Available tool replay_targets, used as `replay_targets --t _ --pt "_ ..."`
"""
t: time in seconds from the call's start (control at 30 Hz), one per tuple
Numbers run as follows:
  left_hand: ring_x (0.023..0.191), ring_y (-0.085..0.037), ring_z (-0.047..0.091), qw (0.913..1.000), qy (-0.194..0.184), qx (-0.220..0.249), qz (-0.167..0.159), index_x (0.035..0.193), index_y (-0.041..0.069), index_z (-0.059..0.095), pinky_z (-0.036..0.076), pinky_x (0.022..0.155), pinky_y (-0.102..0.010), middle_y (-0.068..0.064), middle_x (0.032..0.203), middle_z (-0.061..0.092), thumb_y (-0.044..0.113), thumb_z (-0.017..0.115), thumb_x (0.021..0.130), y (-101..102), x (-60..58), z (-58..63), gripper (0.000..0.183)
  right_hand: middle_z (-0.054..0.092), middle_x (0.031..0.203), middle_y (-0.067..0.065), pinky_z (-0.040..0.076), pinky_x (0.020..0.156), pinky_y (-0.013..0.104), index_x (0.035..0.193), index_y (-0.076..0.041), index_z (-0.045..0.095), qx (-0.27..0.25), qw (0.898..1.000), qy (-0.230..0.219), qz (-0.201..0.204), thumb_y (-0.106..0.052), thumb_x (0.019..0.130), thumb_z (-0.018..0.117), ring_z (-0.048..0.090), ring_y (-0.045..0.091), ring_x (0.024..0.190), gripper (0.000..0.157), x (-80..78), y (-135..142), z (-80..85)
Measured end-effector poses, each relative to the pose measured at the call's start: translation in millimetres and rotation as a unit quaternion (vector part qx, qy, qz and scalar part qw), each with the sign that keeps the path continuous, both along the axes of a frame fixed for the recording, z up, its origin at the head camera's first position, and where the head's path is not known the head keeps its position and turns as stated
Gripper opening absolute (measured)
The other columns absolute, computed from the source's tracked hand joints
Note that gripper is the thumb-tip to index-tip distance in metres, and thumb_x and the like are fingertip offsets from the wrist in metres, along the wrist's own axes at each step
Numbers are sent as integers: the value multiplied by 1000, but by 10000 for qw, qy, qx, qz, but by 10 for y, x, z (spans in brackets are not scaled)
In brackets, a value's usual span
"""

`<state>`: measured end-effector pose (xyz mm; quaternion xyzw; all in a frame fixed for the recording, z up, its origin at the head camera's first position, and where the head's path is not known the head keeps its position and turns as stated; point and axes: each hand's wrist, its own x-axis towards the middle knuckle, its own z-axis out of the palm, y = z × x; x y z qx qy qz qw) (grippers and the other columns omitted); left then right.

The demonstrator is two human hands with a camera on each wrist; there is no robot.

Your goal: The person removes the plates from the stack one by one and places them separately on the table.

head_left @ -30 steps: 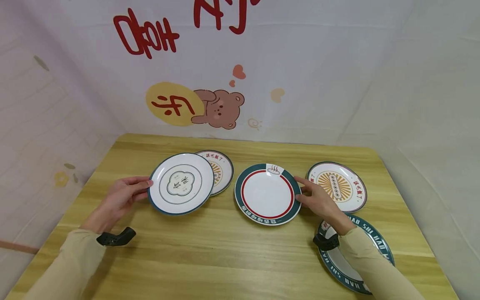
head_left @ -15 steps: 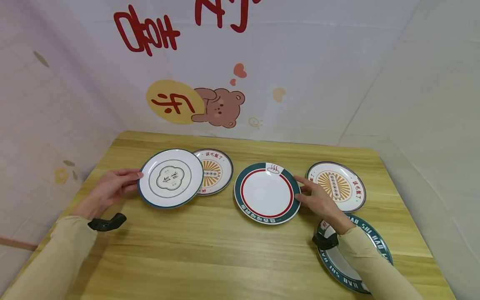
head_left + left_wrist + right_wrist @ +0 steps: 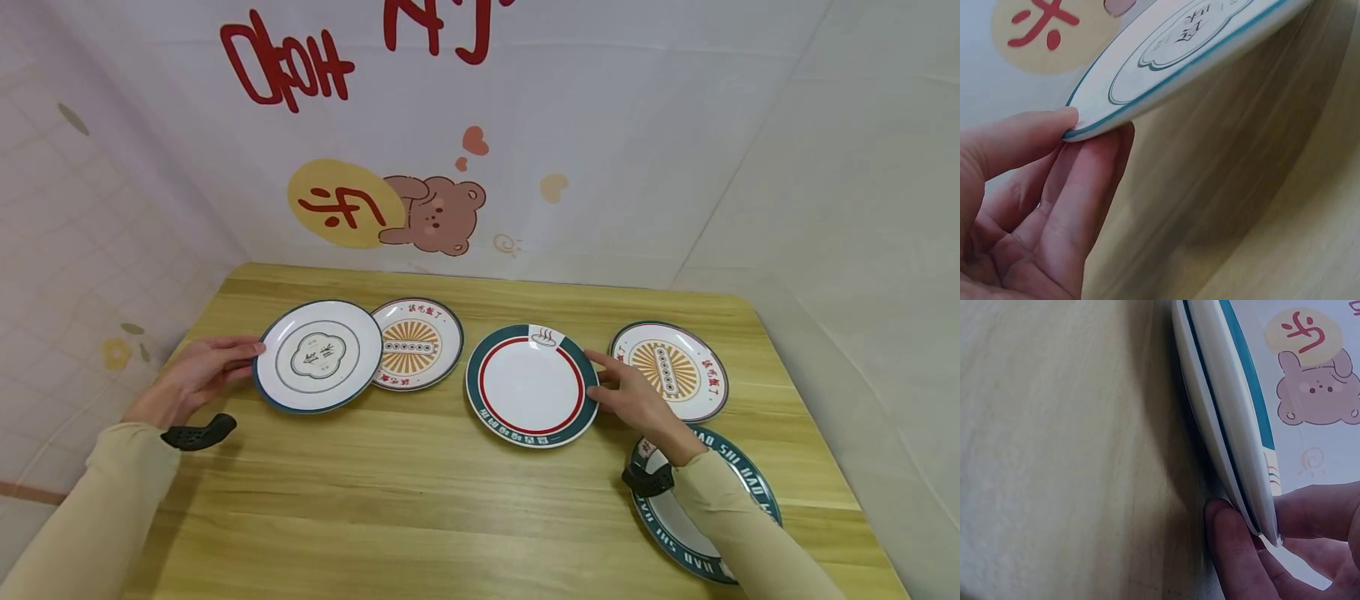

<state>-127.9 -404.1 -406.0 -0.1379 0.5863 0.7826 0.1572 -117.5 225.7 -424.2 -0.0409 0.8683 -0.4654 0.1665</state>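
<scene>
A white plate with a blue rim (image 3: pixel 315 358) is pinched at its left edge by my left hand (image 3: pixel 197 379), thumb on top and fingers beneath. In the left wrist view this plate (image 3: pixel 1166 69) is tilted, with the table showing under it. It overlaps the left edge of a sunburst plate (image 3: pixel 420 346). My right hand (image 3: pixel 633 402) pinches the right edge of a plate with a green rim and red ring (image 3: pixel 532 387). The right wrist view shows a second plate (image 3: pixel 1200 403) stacked beneath the green-rimmed one, its rim also between thumb and fingers.
Another sunburst plate (image 3: pixel 671 375) lies behind my right hand. A large plate with a green lettered rim (image 3: pixel 738 462) sits under my right forearm, partly hidden. All this is on a wooden table (image 3: pixel 390 508), with a printed cloth (image 3: pixel 622 125) behind it.
My left hand has moved left with the blue-rimmed plate, uncovering more of the sunburst plate beside it. The right hand and its plates have stayed almost still.
</scene>
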Motion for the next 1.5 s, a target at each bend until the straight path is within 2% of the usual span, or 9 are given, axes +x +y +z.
replay_targets --t 0.33,0.6,0.77,1.27,1.37,1.5 --pt "82 -8 72 9995 -267 -71 120 85 14 81 63 73 -23 2 89 77 -5 60 101 -217 -48 -137 33 58 132 29 59 89 31 159 -6 40 34 10000 -15 -34 -6 101 61 60 34 112 61 -1 -7 12" --pt "80 -10 73 9991 -354 68 200 84 11 81 63 72 -24 0 87 77 -6 60 101 -356 -95 -155 33 58 134 28 58 90 33 159 -7 40 77 10000 -13 -44 -7 101 62 59 34 113 62 -1 1 0" --pt "80 -9 72 9987 -440 -110 210 82 14 80 63 72 -24 2 87 76 -3 61 101 -419 -121 -160 32 58 134 29 58 89 33 158 -6 40 89 10000 33 -29 -6 101 62 59 34 113 61 -4 -6 -2" --pt "79 -8 73 9959 -753 -168 473 80 15 81 63 73 -24 2 84 77 -1 66 99 -505 -147 -174 29 59 134 28 56 91 36 158 -8 42 304 9994 134 -55 -8 101 62 60 33 112 61 6 -23 -9" --pt "79 -8 73 9961 -716 -116 504 81 15 82 63 73 -24 2 85 77 0 66 99 -486 -142 -174 28 59 134 28 56 91 36 158 -8 42 321 9994 155 -51 -7 101 62 60 34 112 61 8 -21 0" --pt "80 -6 73 9963 -570 -278 580 81 19 82 62 74 -22 6 86 77 3 67 99 -423 -111 -183 28 59 134 28 56 90 35 158 -8 42 312 9994 121 -53 -8 101 62 60 34 113 61 7 -13 13"
